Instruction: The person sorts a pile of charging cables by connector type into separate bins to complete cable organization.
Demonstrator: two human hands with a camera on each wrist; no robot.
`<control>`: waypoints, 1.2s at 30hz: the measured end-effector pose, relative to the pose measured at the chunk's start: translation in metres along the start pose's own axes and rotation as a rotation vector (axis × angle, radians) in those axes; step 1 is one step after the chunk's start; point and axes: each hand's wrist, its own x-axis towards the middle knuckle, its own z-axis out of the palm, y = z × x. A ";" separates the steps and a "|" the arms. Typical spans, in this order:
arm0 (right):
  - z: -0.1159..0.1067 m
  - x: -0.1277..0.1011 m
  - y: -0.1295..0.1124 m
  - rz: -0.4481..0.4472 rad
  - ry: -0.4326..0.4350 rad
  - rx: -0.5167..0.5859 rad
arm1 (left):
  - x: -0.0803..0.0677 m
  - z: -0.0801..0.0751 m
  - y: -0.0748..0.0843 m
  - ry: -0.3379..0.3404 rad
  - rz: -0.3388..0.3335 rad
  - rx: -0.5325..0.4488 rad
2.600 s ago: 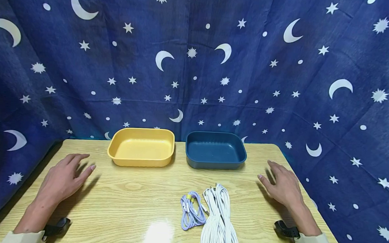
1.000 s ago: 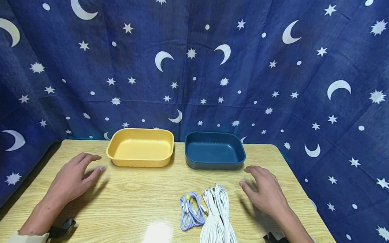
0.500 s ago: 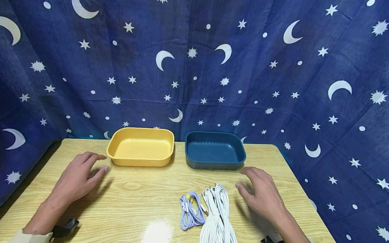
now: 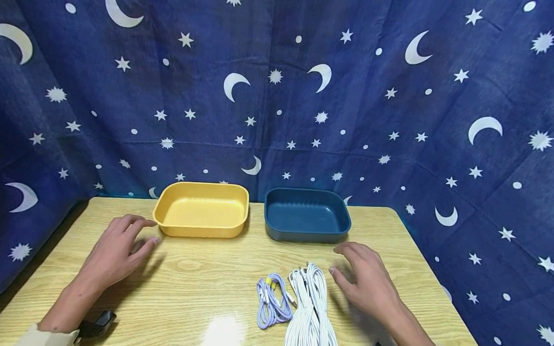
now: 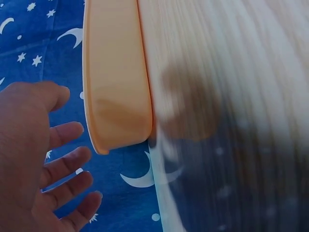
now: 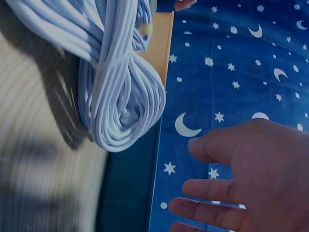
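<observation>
A: Hand pose?

B: Left hand (image 4: 119, 251), right hand (image 4: 364, 277): both palm-down, forearms (image 4: 77, 298) slanting inward. Fingers loosely bent, thumbs set wide of index fingers, nothing held.

A: White cable (image 4: 299, 325)?

B: Just left of the right thumb. Long axis fore-and-aft; far end points toward the blue tray (image 4: 306, 236), which sits just ahead and left of the right fingertips.

A: Lilac cable (image 4: 273, 315)?

B: Farther left of those fingers, beside the white. Loop elongated much the same way, yellow tie (image 4: 268, 281) at far end.

A: Left side?

B: Yellow tray (image 4: 201, 232), right of the left index fingertip, long axis crosswise. Contact: can't tell.

A: Count?

B: Two trays, one lilac bundle. White: two lobes; one bundle or two, can't tell.
</observation>
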 end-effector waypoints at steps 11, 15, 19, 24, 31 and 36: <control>0.008 -0.002 -0.014 -0.077 0.009 0.004 | 0.012 0.009 0.012 0.007 0.035 -0.009; 0.010 -0.002 -0.020 -0.082 -0.015 -0.001 | 0.015 0.013 0.015 0.002 0.038 -0.003; 0.012 -0.002 -0.027 -0.069 -0.048 -0.010 | 0.016 0.015 0.017 -0.003 0.033 -0.003; 0.016 0.000 -0.034 -0.077 -0.077 -0.008 | 0.018 0.017 0.018 -0.015 0.029 0.000; 0.019 0.006 -0.047 -0.091 -0.107 -0.010 | 0.024 0.021 0.018 0.012 0.054 -0.018; 0.021 0.008 -0.056 -0.091 -0.150 0.001 | 0.027 0.024 0.021 0.001 0.048 -0.018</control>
